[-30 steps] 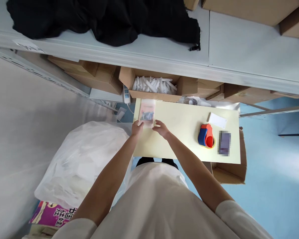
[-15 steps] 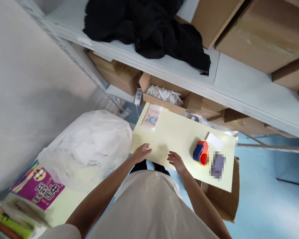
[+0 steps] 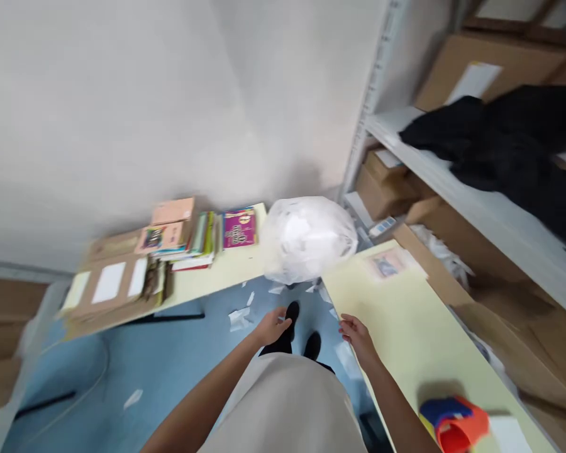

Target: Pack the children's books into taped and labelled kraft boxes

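My left hand [image 3: 270, 328] hangs over the blue floor, empty, its fingers loosely apart. My right hand [image 3: 357, 336] is open too, with nothing in it, at the near edge of the pale yellow table [image 3: 391, 321]; whether it touches that edge I cannot tell. On this table lies a clear packet with a printed picture [image 3: 387, 264]. Nearer to me, beside my right forearm, stands a red, blue and yellow plastic holder [image 3: 460, 425]. A white card [image 3: 509, 434] lies beside it. A full white plastic bag [image 3: 309, 236] sits ahead, between the two tables.
A second pale table [image 3: 236, 270] on the left bears a purple book [image 3: 239, 228], stacked books [image 3: 198, 239] and flat cardboard [image 3: 110, 283]. Paper scraps [image 3: 239, 319] litter the floor. At right, a shelf [image 3: 434, 167] holds black cloth [image 3: 514, 151], with cardboard boxes [image 3: 387, 189] below.
My view has swung left, bringing the left table, wall and floor into sight. My body has turned with it; both hands stay apart and empty.
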Demonstrator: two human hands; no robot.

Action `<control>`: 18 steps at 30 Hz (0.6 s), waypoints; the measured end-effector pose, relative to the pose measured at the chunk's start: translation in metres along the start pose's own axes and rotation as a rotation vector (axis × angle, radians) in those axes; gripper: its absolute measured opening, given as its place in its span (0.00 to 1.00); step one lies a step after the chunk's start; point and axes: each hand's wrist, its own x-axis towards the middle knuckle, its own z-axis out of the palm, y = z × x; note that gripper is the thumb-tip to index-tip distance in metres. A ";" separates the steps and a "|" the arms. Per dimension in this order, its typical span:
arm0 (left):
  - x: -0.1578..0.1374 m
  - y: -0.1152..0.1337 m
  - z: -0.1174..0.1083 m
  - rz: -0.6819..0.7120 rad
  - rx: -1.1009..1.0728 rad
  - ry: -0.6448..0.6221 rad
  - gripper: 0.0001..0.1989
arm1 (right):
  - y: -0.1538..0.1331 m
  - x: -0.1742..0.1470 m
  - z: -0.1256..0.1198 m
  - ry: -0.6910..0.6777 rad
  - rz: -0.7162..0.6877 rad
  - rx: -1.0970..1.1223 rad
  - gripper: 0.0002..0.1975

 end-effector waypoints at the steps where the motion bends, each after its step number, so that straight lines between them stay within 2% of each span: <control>1: -0.009 -0.011 -0.011 -0.015 -0.028 0.055 0.29 | -0.002 0.003 0.014 -0.053 -0.022 -0.035 0.22; 4: -0.031 -0.043 -0.045 -0.047 -0.112 0.233 0.29 | -0.010 0.011 0.066 -0.258 -0.105 -0.144 0.20; 8: -0.051 -0.083 -0.089 -0.056 -0.253 0.417 0.30 | -0.024 0.020 0.150 -0.499 -0.195 -0.309 0.17; 13: -0.068 -0.132 -0.149 -0.067 -0.398 0.599 0.28 | -0.029 0.023 0.263 -0.670 -0.284 -0.473 0.14; 18: -0.075 -0.190 -0.231 -0.121 -0.559 0.802 0.20 | -0.011 0.018 0.385 -0.815 -0.274 -0.657 0.11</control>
